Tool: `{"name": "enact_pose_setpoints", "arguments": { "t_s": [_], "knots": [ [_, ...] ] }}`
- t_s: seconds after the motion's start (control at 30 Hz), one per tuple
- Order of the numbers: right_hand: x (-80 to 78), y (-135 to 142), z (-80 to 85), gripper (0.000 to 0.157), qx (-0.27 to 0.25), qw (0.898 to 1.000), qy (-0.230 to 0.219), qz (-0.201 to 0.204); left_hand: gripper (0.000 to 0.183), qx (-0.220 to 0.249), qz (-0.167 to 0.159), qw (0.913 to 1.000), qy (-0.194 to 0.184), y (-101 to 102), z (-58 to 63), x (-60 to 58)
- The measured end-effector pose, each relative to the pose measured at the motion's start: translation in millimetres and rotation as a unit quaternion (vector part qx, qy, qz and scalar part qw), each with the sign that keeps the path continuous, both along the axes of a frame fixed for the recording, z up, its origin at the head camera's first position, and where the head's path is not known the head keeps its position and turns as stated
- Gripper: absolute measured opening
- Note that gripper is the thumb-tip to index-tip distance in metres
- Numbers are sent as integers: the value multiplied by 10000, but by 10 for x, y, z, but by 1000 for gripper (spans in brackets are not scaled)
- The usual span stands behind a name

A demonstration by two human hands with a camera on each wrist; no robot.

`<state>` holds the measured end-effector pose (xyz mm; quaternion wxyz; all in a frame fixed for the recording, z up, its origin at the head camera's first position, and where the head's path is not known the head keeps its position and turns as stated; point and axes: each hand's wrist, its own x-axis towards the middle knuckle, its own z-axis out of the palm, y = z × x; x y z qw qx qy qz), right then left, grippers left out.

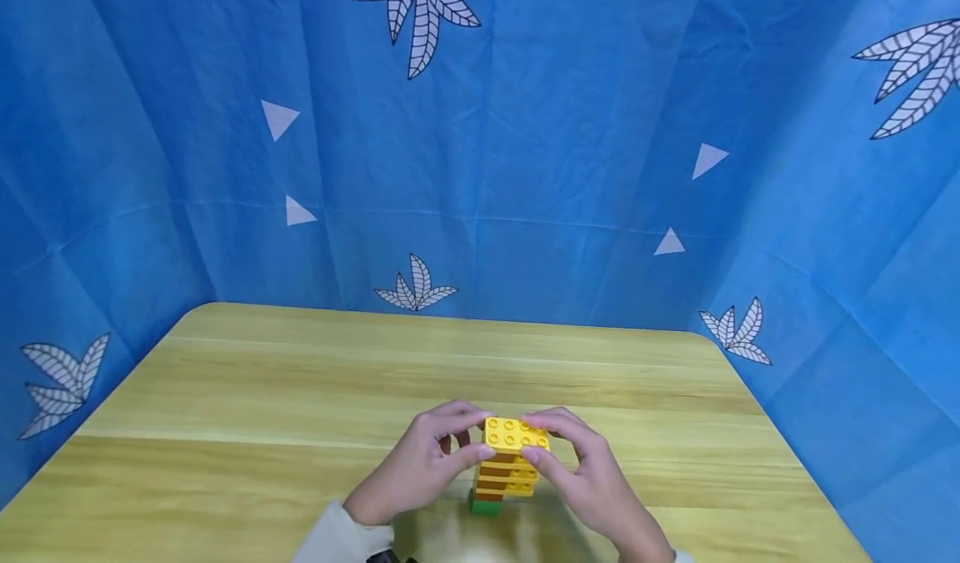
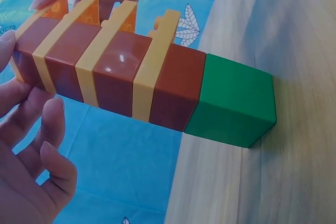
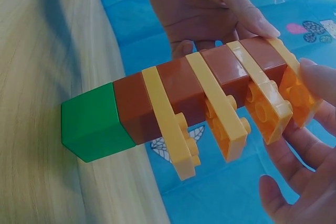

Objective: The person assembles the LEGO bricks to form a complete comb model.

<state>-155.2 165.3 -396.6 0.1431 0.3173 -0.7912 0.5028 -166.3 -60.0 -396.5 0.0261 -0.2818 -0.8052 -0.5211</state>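
Note:
A tower of toy building bricks stands upright on the table, with a green brick (image 2: 231, 100) at its foot. Above that, brown bricks (image 2: 122, 72) alternate with thin yellow plates (image 3: 163, 114) that jut out to the right. The topmost yellow plate (image 1: 516, 434) shows its studs upward. My left hand (image 1: 423, 467) pinches its left end between thumb and fingers. At its right end, my right hand (image 1: 588, 471) pinches the same plate, thumb in front and index finger behind. In the right wrist view, the undersides of the overhanging plates are hollow.
The wooden table (image 1: 300, 379) spreads around the tower, its rounded far corners meeting a blue cloth (image 1: 525, 129) printed with leaves and triangles. The cloth hangs behind and along both sides. A pale sleeve (image 1: 341, 538) covers the left forearm.

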Motion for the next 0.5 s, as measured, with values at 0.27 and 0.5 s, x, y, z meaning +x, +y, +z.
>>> {"name": "enact_pose_setpoints", "arguments": {
  "t_s": [0.27,0.5],
  "knots": [
    [16,17,-27,31,13,10000,1,68,43,3,-93,10000,31,5,-15,4],
    [6,36,-18,41,226,9997,-9,61,43,69,-35,9998,-199,-5,18,-9]
  ]
}}
